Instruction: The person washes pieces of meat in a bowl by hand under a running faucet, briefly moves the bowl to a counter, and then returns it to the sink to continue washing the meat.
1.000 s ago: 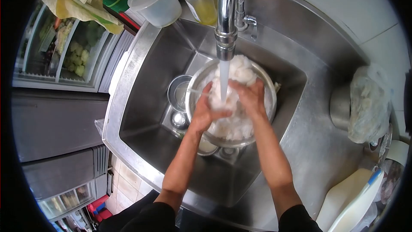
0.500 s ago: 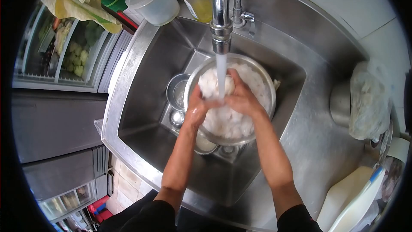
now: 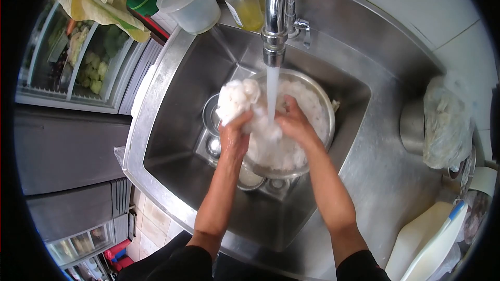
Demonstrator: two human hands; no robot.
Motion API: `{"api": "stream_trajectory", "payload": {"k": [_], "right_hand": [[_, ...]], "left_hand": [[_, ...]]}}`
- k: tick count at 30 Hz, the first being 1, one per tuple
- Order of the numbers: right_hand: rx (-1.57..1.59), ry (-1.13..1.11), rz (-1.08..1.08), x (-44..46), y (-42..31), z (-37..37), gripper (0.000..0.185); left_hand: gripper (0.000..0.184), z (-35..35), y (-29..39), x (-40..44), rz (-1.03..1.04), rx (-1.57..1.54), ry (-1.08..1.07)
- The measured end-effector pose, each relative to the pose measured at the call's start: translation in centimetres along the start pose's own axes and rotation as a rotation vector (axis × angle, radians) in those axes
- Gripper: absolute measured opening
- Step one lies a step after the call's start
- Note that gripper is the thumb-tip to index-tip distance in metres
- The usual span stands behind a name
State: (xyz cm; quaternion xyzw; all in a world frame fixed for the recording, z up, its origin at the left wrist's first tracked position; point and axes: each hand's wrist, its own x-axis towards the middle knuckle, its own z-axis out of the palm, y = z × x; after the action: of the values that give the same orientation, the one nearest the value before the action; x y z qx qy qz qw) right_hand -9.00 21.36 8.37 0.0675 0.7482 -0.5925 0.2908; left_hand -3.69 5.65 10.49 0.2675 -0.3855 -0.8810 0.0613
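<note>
A round metal bowl sits in the steel sink, filled with a soft white mass in water. From the faucet a stream of water runs into it. My left hand grips a white clump at the bowl's left rim, partly above a small metal bowl. My right hand is just right of the stream over the big bowl, its fingers bent and touching white material. Motion blur hides what its fingertips hold.
Behind the sink stand a clear plastic tub and a soap bottle. A metal pot and a plastic bag are on the right, with a white board below. An open-fronted fridge is at the left.
My left hand has moved up and left, carrying a white clump out from under the stream. My right hand has separated from it, staying over the bowl.
</note>
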Motion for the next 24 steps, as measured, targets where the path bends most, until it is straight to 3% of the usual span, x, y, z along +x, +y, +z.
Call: {"api": "stream_trajectory", "payload": {"k": [4,6,9,15,19,24], "right_hand": [[0.434,-0.040,0.107,-0.1,1.1,2.4,0.082],[0.711,0.056,0.265,-2.3,-2.0,3.2,0.076],[0.814,0.144,0.156,-2.3,-1.6,4.2,0.061],[0.652,0.313,-0.122,-1.6,-0.6,4.2,0.028],[0.589,0.259,-0.134,-1.9,-1.8,2.8,0.021],[0.181,0.244,-0.157,-1.9,-2.5,0.8,0.025]], "left_hand": [[0.056,0.8,0.0,-1.7,0.040,-0.090,0.043],[0.056,0.5,-0.4,-2.1,0.090,0.004,0.039],[0.057,0.9,0.2,-2.7,0.094,0.019,0.012],[0.060,0.0,2.5,-2.4,0.122,-0.095,-0.180],[0.056,-0.8,3.8,-1.4,0.010,-0.097,-0.239],[0.050,-1.5,3.9,-0.8,-0.168,0.036,-0.118]]}}
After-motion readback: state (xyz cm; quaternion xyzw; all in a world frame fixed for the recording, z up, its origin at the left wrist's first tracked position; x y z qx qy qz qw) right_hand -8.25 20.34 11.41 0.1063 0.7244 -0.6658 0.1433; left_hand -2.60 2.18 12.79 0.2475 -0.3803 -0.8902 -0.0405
